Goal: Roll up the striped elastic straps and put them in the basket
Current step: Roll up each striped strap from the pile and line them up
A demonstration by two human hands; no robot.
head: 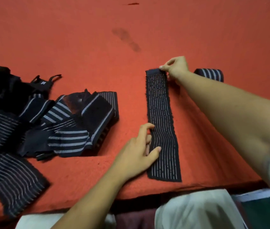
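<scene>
A black elastic strap with thin white stripes (pixel 163 113) lies flat and lengthwise on the orange-red surface (pixel 81 47). My right hand (pixel 175 67) pinches the strap's far end at its right corner. My left hand (pixel 139 151) rests on the strap's left edge near the middle, thumb and fingers on the fabric. One rolled striped strap (pixel 211 74) lies just right of my right hand. No basket is in view.
A loose heap of several black striped straps (pixel 48 121) covers the left side. A wide strap (pixel 12 179) hangs toward the front edge at lower left. My knees in light trousers (pixel 197 210) are below the surface edge.
</scene>
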